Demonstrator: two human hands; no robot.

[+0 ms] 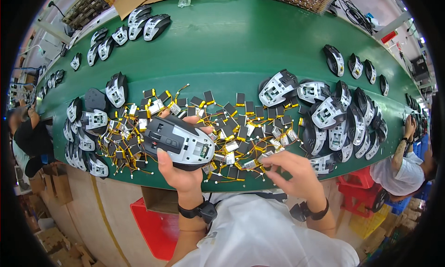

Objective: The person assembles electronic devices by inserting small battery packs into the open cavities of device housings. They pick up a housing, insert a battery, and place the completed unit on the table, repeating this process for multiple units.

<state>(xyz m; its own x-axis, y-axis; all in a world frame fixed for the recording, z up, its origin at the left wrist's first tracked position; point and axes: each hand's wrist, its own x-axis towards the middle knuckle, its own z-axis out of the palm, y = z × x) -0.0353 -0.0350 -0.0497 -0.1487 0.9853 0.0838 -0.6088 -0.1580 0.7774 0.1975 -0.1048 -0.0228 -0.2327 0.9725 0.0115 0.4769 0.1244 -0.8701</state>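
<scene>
My left hand (185, 178) is closed around a computer mouse (178, 143) with a black and silver-grey shell, its underside up and an opening showing a green circuit board. The mouse is raised over a wide spread of small battery packs (230, 147), silver or black with yellow tape and thin wires ending in white connectors. My right hand (296, 173) hovers low at the near edge of the batteries, its thumb and index finger apart and curled. Its fingertips are beside a silver battery (251, 164); nothing shows between them.
Similar mice (337, 135) are piled at the right, and more mice (95, 121) at the left. Other mice (156, 27) stand along the far part of the green table (218, 49). A red bin (153, 227) is below the near edge. People (402, 163) work at both sides.
</scene>
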